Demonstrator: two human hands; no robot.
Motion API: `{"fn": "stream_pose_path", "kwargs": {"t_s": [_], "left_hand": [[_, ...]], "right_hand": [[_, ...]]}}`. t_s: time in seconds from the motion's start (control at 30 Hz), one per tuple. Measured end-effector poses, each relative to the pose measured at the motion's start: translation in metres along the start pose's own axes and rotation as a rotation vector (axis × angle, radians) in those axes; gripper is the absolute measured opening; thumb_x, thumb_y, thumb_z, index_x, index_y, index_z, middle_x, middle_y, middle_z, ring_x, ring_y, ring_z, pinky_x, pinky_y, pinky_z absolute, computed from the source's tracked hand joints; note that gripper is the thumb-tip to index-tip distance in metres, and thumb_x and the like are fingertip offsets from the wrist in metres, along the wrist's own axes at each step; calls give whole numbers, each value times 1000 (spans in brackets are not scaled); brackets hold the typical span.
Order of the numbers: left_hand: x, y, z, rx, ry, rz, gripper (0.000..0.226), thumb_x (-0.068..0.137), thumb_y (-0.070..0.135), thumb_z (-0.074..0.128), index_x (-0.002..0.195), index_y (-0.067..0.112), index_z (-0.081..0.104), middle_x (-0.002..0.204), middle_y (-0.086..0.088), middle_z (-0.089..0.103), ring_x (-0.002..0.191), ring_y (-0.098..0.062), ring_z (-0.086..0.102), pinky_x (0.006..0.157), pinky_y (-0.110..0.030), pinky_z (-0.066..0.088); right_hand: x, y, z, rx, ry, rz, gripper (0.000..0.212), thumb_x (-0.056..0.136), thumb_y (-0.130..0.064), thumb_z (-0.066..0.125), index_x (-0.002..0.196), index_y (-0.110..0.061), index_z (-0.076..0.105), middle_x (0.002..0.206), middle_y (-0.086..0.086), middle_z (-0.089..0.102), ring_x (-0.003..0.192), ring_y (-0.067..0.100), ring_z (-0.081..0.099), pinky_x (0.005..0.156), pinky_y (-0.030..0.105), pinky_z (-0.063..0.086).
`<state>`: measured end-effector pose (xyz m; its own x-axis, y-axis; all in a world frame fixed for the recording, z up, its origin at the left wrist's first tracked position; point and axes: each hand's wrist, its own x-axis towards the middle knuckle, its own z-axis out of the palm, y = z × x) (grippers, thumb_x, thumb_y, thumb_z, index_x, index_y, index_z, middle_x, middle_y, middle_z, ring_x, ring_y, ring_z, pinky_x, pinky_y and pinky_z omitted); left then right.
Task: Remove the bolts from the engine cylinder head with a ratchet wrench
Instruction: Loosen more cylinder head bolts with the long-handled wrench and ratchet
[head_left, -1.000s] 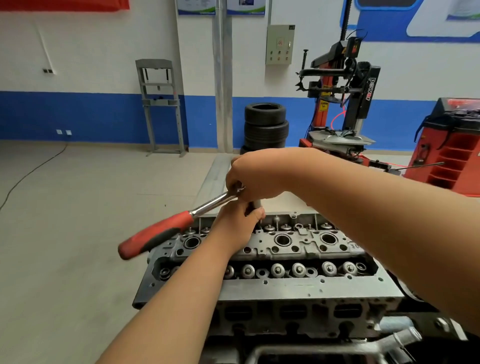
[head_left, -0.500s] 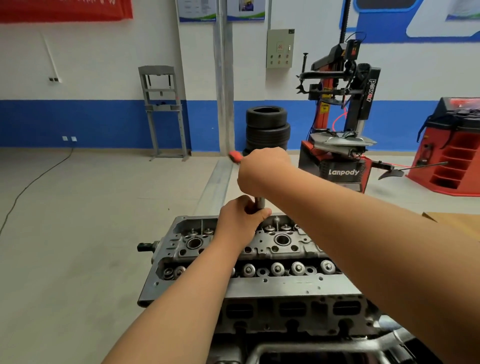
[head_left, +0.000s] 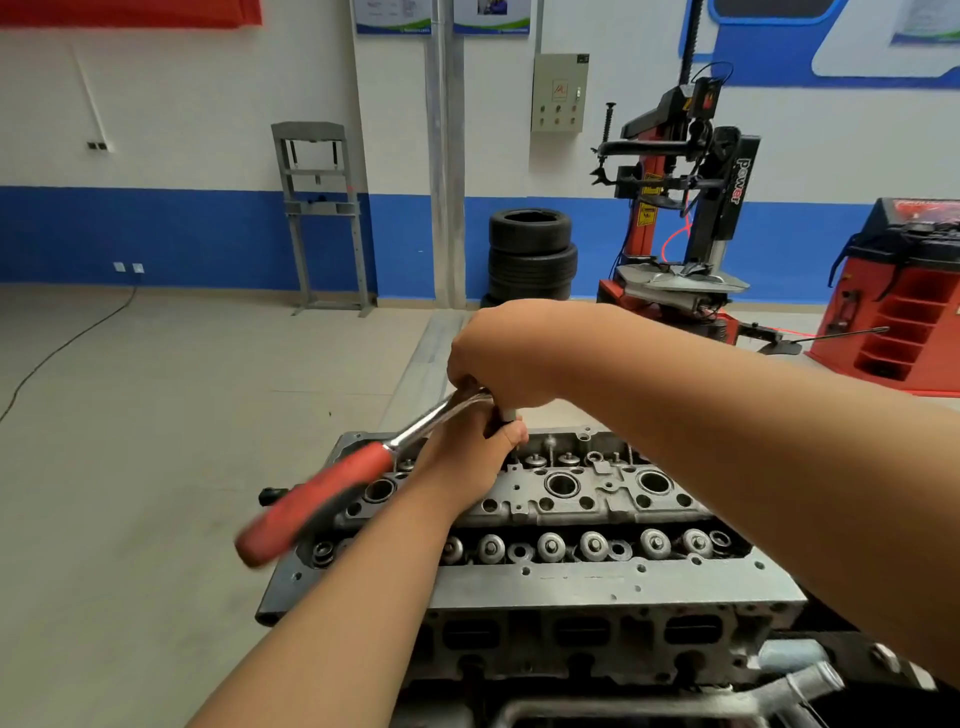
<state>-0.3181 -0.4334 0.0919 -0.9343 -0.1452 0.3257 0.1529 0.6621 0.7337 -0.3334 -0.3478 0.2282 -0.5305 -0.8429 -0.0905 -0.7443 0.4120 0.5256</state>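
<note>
The ratchet wrench (head_left: 332, 493), its handle pointing away half a second ago, now swings blurred over the left end of the cylinder head (head_left: 597, 499). The right hand (head_left: 506, 358) grip holds the wrench's head. The left hand (head_left: 478, 452) grip wraps the extension (head_left: 510, 414) at the far edge. The bolt is hidden, and loosening is judged ongoing.

An auto repair workshop: a tyre changer (head_left: 680, 208), stacked tyres (head_left: 532, 254), a hydraulic press frame (head_left: 322, 208) and a cylinder head (head_left: 571, 519).
</note>
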Motion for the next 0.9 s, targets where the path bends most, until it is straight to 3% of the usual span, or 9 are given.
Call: {"fn": "stream_pose_path", "kwargs": {"t_s": [0.03, 0.1, 0.2, 0.33, 0.47, 0.57, 0.7, 0.8, 0.9], "left_hand": [[0, 0, 1, 15, 26, 1, 15, 91, 34, 55, 85, 22, 63, 91, 6, 63, 81, 0, 55, 69, -13, 38], [1, 2, 3, 30, 76, -30, 15, 89, 38, 57, 87, 23, 61, 86, 10, 61, 75, 3, 52, 60, -8, 31], [0, 5, 7, 83, 153, -5, 17, 87, 37, 62, 82, 21, 60, 79, 11, 62, 76, -11, 54, 63, -20, 34], [0, 4, 7, 14, 207, -27, 26, 83, 38, 67, 78, 13, 64, 76, 4, 67, 73, -12, 58, 59, -21, 38], [1, 6, 6, 4, 170, -54, 30, 81, 36, 65, 60, 21, 50, 56, 7, 53, 51, -1, 45, 47, -14, 27], [1, 8, 6, -41, 122, -62, 25, 81, 36, 64, 66, 18, 54, 62, 6, 57, 54, -4, 45, 53, -21, 31], [3, 6, 4, -68, 67, -70, 21, 83, 40, 65, 83, 20, 62, 81, 6, 67, 76, -11, 58, 64, -25, 40], [3, 4, 3, -122, 59, -76, 16, 88, 36, 63, 97, 23, 63, 96, 9, 68, 89, -9, 62, 76, -24, 43], [4, 3, 3, -142, 31, -68, 21, 92, 34, 58, 109, 23, 61, 98, 10, 68, 91, -7, 62, 82, -25, 45]], "right_hand": [[-2, -1, 0, -22, 11, 3, 8, 85, -12, 61, 90, -18, 63, 78, -3, 54, 65, 15, 48, 49, 23, 28], [-4, 3, 2, -3, 22, 22, 18, 86, -11, 59, 73, -22, 53, 70, -5, 45, 58, 11, 42, 48, 22, 27], [-6, 6, -1, -9, 31, 82, 7, 85, -21, 63, 81, -20, 58, 70, -2, 49, 58, 13, 44, 49, 23, 33], [14, -1, 3, -43, 85, 227, 29, 90, -29, 55, 66, -20, 41, 68, -2, 47, 55, 14, 43, 46, 26, 28], [34, -2, 6, 130, -59, 523, 9, 88, -17, 51, 92, -11, 55, 86, 1, 57, 73, 20, 57, 57, 29, 46], [30, 4, 9, 207, -116, 625, 20, 85, -10, 54, 102, -14, 64, 84, 0, 59, 62, 16, 52, 46, 27, 36], [25, 5, 12, 195, -77, 552, 12, 88, -17, 52, 99, -15, 57, 83, 1, 55, 71, 19, 52, 58, 29, 40], [17, 7, 14, 225, 45, 391, 15, 92, -32, 52, 97, -18, 52, 71, 0, 51, 61, 15, 49, 49, 27, 35], [7, 9, 14, 297, 78, 235, 26, 91, -39, 55, 102, -17, 64, 74, -2, 57, 60, 12, 48, 48, 23, 33]]}}
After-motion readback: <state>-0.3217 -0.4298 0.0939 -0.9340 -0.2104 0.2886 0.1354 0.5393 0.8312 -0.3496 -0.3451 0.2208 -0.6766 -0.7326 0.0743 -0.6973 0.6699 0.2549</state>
